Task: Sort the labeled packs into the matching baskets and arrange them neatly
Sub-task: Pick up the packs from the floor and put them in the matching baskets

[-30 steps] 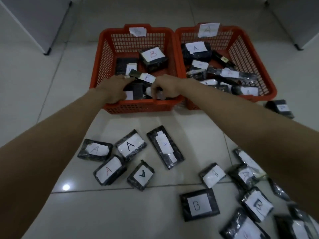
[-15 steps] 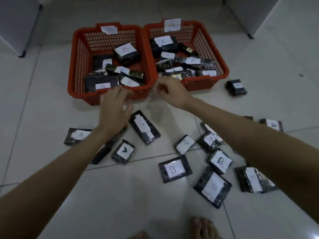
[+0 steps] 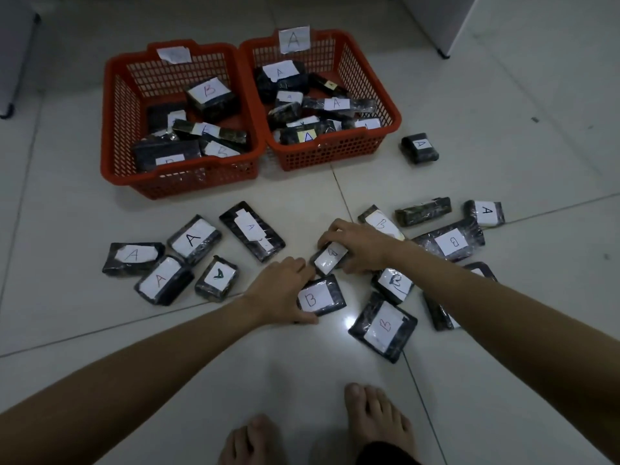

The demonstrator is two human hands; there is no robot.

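The right hand (image 3: 360,245) curls its fingers (image 3: 330,231) round a small pack (image 3: 330,258) on the floor (image 3: 302,370), thumb on the near edge, fingertips over the far edge; its white label carries a letter too blurred to read for sure. The left hand (image 3: 280,292) grips the B pack (image 3: 320,298) just nearer than the small pack, thumb along its near edge and fingers over its left end. The two packs lie almost touching.

Right of the small pack lie more B packs: one with a dark scrawled label (image 3: 394,283), a flat one (image 3: 384,327) nearer the feet (image 3: 375,421), a long one (image 3: 451,243) partly under the right forearm, and one (image 3: 380,223) just behind the right hand. Farther right sit an unlabelled roll (image 3: 422,211) and an A pack (image 3: 484,213).

Left of the small pack lies a cluster of A packs (image 3: 193,239), five in all.

Beyond the small pack stand two red baskets side by side, touching. The left basket (image 3: 114,129) holds B packs; its tag (image 3: 174,55) is unreadable. The right basket (image 3: 379,95), tagged A (image 3: 294,39), holds A packs. One lone A pack (image 3: 419,147) sits on the floor just right of it
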